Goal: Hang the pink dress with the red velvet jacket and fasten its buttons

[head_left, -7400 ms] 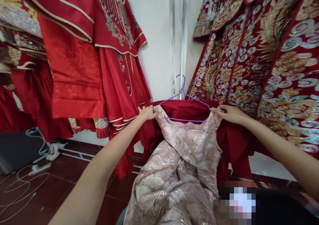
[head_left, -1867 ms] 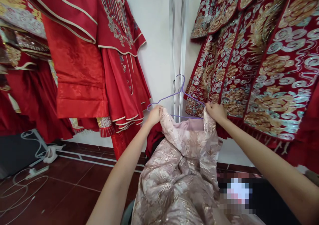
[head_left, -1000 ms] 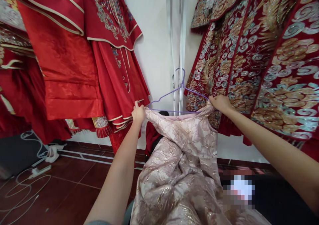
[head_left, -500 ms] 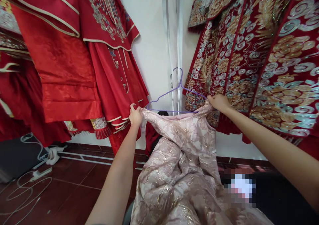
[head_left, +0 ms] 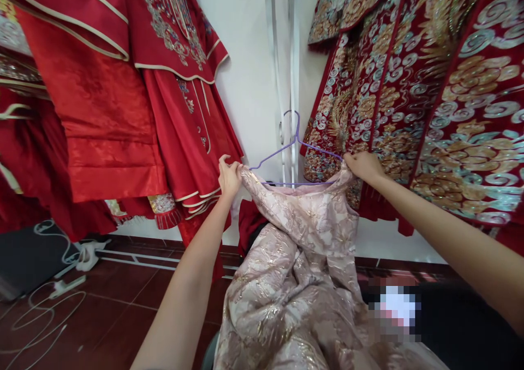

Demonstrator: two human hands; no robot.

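A pale pink brocade dress (head_left: 311,233) with a gold pattern spreads from the middle of the view down to the bottom edge. My left hand (head_left: 230,176) pinches its left shoulder, fingers closed on the cloth. At the other shoulder, my right hand (head_left: 364,166) is closed on the fabric near the hanger's end. A thin purple hanger (head_left: 295,136) sits inside the neckline, its hook up against a white upright pole. Both ends of the hanger reach into the shoulders, where cloth and fingers partly hide them.
Red garments (head_left: 188,124) hang at the left, and heavily embroidered dark red ones (head_left: 393,102) at the right. Two white poles (head_left: 293,64) stand before the wall. On the tiled floor at lower left lie a power strip (head_left: 67,286), cables and pale shoes (head_left: 88,255). A blurred patch covers something at lower right.
My left hand has moved slightly up and right, bringing the left shoulder over the hanger's end, which showed before. My right hand has shifted a little to the right.
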